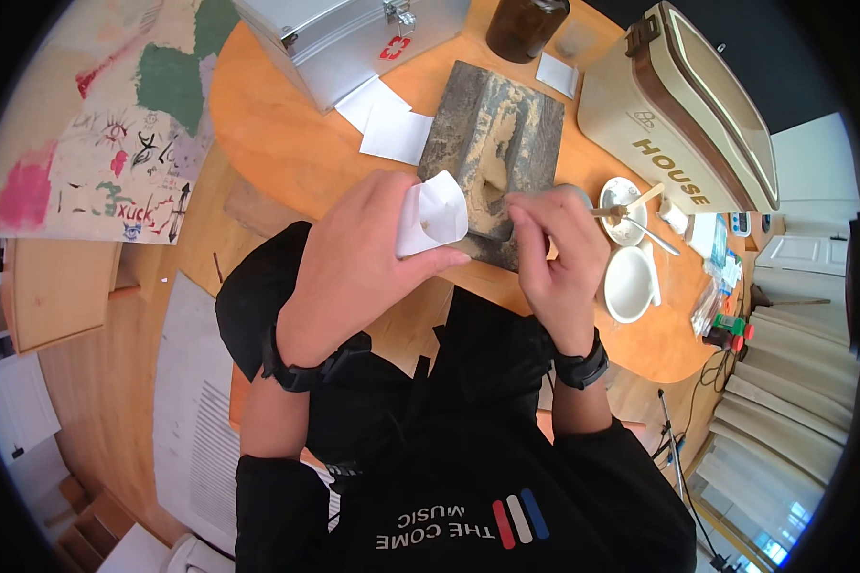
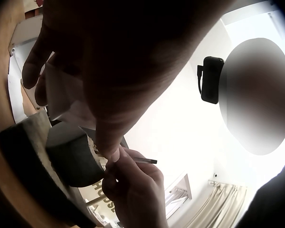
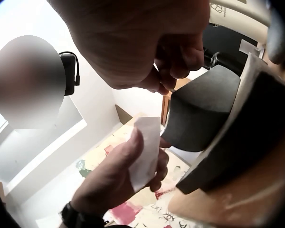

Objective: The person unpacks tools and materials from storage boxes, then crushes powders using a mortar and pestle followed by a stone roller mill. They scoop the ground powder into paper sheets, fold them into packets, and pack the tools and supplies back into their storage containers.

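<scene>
Though thin, folded white paper [image 1: 434, 214]

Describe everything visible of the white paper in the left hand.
The white paper looks thin, bent into an open scoop or pouch with a rounded upper edge and flat sides. A small tan patch shows inside it. The left hand grips it between thumb and fingers, holding it up by the near left part of the dark block. Parts are hidden behind the hand.

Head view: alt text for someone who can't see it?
A person's left hand holds white paper near a dark block patched with tan, the right hand curled close by; a beige HOUSE box and silver case sit beyond.
</scene>
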A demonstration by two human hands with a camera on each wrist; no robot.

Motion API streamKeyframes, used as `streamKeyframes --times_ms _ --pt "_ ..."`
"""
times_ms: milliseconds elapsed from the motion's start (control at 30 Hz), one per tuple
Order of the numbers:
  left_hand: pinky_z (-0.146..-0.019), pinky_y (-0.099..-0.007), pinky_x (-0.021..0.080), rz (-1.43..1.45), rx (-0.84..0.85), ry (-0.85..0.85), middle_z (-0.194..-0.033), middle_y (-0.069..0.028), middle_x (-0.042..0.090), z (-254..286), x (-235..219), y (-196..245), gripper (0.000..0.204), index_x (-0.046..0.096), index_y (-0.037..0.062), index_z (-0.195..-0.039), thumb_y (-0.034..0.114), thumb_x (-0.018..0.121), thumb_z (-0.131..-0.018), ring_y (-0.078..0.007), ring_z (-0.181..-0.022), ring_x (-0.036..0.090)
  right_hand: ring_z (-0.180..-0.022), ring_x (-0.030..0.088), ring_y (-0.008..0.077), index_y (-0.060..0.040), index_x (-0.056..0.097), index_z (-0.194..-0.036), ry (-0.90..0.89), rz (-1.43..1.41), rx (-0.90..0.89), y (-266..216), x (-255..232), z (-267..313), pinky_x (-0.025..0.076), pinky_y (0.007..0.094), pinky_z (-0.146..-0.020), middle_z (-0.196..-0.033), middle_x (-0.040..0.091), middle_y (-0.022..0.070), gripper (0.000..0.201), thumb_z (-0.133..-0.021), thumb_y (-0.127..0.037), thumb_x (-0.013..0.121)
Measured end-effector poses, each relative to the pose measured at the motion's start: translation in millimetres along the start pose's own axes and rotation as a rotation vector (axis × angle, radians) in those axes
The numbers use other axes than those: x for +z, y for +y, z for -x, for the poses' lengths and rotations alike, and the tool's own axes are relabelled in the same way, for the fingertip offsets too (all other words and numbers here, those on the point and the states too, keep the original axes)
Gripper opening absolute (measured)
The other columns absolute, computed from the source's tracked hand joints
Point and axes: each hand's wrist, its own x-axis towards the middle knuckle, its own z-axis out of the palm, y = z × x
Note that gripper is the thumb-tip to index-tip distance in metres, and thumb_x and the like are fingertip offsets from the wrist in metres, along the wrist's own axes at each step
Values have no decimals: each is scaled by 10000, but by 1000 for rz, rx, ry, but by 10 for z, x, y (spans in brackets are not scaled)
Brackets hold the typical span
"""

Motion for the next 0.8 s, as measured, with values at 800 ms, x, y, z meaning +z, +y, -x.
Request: streamKeyframes --times_ms 800 --pt "-872 -420 530 -25 25 2 -1091 -155 673 -24 42 44 657 600 20 -1231 324 914 -740 -357 -1013 664 -713 645 169 36 699 -984 196 -76 146 -178 36 62 507 305 -609 -863 635 111 109 -888 87 708"
